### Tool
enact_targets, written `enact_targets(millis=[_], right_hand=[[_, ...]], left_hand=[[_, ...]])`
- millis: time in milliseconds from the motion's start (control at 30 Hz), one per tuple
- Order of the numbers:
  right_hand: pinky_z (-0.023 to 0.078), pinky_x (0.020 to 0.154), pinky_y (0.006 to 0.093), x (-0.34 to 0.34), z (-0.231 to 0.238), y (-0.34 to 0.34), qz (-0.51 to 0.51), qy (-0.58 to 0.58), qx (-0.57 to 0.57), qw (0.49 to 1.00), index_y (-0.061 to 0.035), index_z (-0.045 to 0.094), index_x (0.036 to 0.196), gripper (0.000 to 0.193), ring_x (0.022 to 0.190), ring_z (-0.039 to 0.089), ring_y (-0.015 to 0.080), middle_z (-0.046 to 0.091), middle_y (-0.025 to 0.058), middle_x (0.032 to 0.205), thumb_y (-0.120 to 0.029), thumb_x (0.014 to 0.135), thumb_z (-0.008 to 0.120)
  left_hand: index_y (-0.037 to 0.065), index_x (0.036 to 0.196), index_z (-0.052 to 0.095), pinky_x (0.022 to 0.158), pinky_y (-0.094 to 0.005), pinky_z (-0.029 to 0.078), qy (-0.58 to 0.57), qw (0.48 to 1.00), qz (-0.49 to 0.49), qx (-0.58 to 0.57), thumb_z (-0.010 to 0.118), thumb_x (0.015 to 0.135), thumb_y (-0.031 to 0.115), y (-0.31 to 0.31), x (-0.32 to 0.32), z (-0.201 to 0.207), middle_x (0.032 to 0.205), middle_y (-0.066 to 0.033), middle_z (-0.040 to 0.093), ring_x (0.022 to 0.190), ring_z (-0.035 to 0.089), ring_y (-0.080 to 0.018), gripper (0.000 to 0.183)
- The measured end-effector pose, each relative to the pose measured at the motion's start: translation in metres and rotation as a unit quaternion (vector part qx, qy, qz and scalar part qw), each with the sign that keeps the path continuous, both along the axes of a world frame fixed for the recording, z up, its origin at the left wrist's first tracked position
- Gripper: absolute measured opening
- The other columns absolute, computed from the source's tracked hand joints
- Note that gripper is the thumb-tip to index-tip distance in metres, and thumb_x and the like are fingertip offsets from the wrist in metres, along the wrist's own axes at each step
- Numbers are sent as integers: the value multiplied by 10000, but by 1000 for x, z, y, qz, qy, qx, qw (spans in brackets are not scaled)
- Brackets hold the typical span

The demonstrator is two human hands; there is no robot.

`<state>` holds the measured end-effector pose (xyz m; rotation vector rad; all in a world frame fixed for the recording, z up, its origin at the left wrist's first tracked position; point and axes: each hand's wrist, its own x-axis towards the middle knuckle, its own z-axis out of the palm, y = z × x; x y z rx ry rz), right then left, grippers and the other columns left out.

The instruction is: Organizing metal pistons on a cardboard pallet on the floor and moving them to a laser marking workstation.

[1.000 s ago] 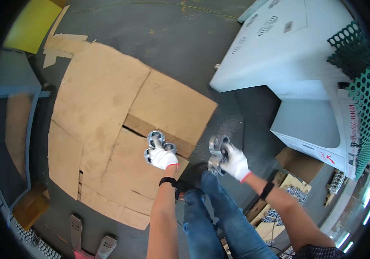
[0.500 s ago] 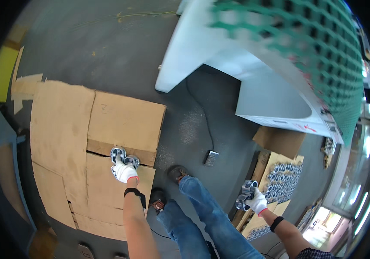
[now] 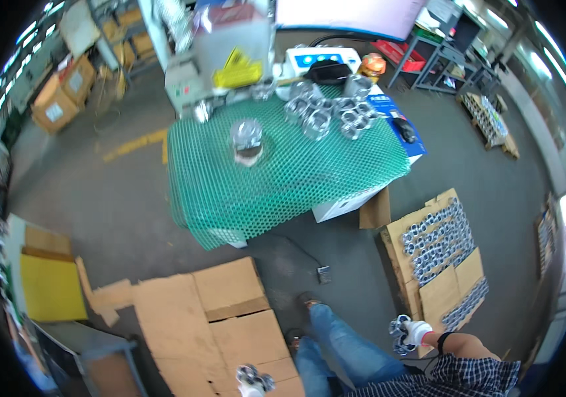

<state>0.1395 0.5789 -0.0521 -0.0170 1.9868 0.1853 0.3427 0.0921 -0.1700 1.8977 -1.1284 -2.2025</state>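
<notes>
My left hand (image 3: 251, 392), in a white glove, shows only in part at the bottom edge. It is closed on a cluster of shiny metal ring-shaped parts (image 3: 254, 377) above the cardboard sheets (image 3: 174, 324). Also white-gloved, my right hand (image 3: 418, 333) grips more metal ring-shaped parts (image 3: 400, 333), held to the right of my legs. Close to that hand lies a cardboard-covered stack (image 3: 436, 301) carrying rows of similar metal rings (image 3: 438, 241). Ahead, clusters of rings (image 3: 316, 116) and a single metal part (image 3: 246, 134) rest on a table's green mesh mat (image 3: 276, 178).
A foot pedal (image 3: 323, 274) with a cable lies on the floor before my feet. Behind the mat stand a control box with blue panel (image 3: 323, 59) and a yellow warning sign (image 3: 238, 69). A metal-framed cart (image 3: 108, 357) is at lower left, another loaded pallet (image 3: 485, 119) at far right.
My view has swung up, bringing the tabletop into sight. Both hands now appear lower in the picture, the left partly cut off, each still holding metal parts.
</notes>
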Motion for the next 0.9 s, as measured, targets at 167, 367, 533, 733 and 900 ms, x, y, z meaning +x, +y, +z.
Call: enact_targets(millis=[167,367,533,733,900], right_hand=[[546,855,413,29,31,18,-113,0,-5,994,-127,608,1245,644,1025,671,335,691,162,1110,-393,676,749],[550,844,410,2,35,25,-135,85,-52,986,-135,655,1144,538,979,683,327,705,165,1040,-416,690,724],[538,848,423,-61,40,29,-112,199,-112,967,-134,673,1057,433,947,671,360,687,193,1002,-365,695,722],[514,779,445,-179,92,-12,14,410,-289,865,-91,635,995,351,878,640,360,654,181,921,-222,673,679],[500,738,450,-269,129,-52,78,483,-323,810,-91,637,927,328,817,621,358,626,163,805,-197,623,698]], left_hand=[[134,1161,601,822,-333,501,-44,968,-242,-56,578,935,282,-33,87,48,952,-53,651,845,601,-199,271],[172,1164,593,724,-288,457,257,953,28,158,432,1033,259,-39,94,75,1027,21,609,888,555,-121,225],[191,882,493,526,-395,457,132,988,71,21,526,933,246,-29,-76,121,774,-8,536,644,506,-205,82],[72,1205,549,830,-363,559,70,851,-342,-392,588,839,-68,-46,-220,168,1111,-93,627,990,645,-232,394],[171,1130,651,882,-435,510,25,661,-510,-550,645,700,117,6,-381,264,1072,-164,591,998,612,-372,433]])
